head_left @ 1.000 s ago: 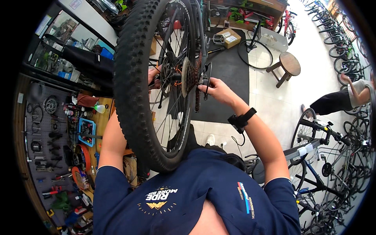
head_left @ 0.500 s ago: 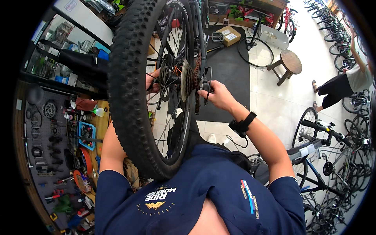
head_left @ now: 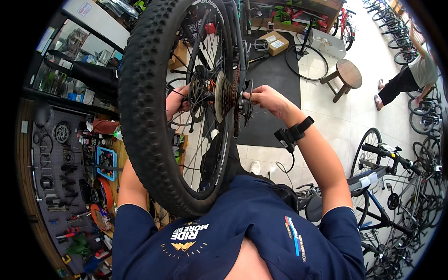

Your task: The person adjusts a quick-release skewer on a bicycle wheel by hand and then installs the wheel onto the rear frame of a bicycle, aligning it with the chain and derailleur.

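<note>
Rear wheel point(head_left: 158, 107) is raised at centre, cassette point(head_left: 225, 95) facing right. Right hand point(head_left: 261, 97) pinches the derailleur point(head_left: 245, 105) beside the cogs; left hand point(head_left: 176, 100) reaches through the spokes point(head_left: 198, 140), grip unclear. Risk: if the wheel turns, spokes trap the left fingers, or the right fingers slip onto the cog teeth.

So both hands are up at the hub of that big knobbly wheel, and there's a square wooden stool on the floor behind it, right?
Nearly. The head view shows the left hand and right hand at the hub of the knobbly wheel, but the wooden stool is round, not square.
</note>
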A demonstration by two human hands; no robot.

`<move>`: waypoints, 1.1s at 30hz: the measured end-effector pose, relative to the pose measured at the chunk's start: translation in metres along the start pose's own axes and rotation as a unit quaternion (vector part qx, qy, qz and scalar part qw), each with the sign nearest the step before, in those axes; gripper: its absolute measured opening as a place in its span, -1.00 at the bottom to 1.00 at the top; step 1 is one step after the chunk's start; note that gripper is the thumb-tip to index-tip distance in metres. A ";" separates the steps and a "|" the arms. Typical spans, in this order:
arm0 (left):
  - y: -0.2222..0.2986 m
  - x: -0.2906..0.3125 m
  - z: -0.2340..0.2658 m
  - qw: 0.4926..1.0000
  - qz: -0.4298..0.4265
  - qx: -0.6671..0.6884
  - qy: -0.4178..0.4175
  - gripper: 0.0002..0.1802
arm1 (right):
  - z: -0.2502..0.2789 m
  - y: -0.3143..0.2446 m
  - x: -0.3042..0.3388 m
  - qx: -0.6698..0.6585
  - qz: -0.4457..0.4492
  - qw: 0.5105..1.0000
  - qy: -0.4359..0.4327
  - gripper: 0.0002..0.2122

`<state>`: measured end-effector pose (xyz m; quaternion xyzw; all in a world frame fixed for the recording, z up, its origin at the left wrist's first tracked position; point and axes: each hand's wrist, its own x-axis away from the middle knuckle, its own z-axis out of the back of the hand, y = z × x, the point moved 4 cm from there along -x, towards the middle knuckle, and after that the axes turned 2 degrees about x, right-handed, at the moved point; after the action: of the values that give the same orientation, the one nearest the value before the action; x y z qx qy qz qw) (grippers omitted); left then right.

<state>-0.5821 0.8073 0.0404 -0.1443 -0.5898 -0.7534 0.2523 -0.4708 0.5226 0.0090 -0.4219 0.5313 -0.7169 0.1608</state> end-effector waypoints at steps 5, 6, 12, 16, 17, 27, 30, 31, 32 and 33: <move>-0.022 0.003 0.002 0.993 -0.056 0.009 0.106 -0.30 | -0.003 0.005 -0.011 -0.060 -0.015 0.998 -0.009 -0.73; -0.028 -0.006 0.003 0.992 -0.077 0.023 0.100 -0.29 | -0.001 0.008 -0.012 -0.078 -0.029 0.996 -0.010 -0.74; -0.031 -0.007 0.015 0.995 -0.084 0.057 0.022 -0.57 | 0.000 0.004 -0.012 -0.183 -0.090 0.978 -0.035 -0.81; -0.029 -0.011 0.016 0.996 -0.041 0.081 0.007 -0.72 | 0.004 0.003 -0.014 -0.172 -0.100 0.979 -0.047 -0.83; -0.027 -0.011 0.018 0.997 -0.019 0.074 0.000 -0.69 | 0.006 0.004 -0.018 -0.160 -0.100 0.981 -0.052 -0.83; -0.014 0.011 0.021 0.996 -0.069 -0.044 -0.020 -0.51 | -0.003 0.007 -0.011 -0.156 -0.043 0.987 0.000 -0.85; 0.008 0.030 0.008 0.992 -0.086 -0.095 0.009 -0.47 | -0.004 0.007 -0.008 -0.109 -0.008 0.994 0.009 -0.76; 0.007 0.031 0.009 0.991 -0.084 -0.102 0.010 -0.47 | -0.006 0.007 -0.005 -0.089 -0.001 0.996 0.020 -0.73; 0.006 0.031 0.010 0.991 -0.081 -0.109 0.012 -0.46 | -0.007 0.006 -0.003 -0.069 0.006 0.997 0.031 -0.70; 0.005 0.030 0.012 0.990 -0.080 -0.116 0.013 -0.46 | -0.009 0.006 0.000 -0.048 0.013 0.998 0.043 -0.67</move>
<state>-0.6052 0.8119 0.0625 -0.1149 -0.5050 -0.8361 0.1810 -0.4788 0.5258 0.0034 -0.3905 0.5774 -0.7058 0.1266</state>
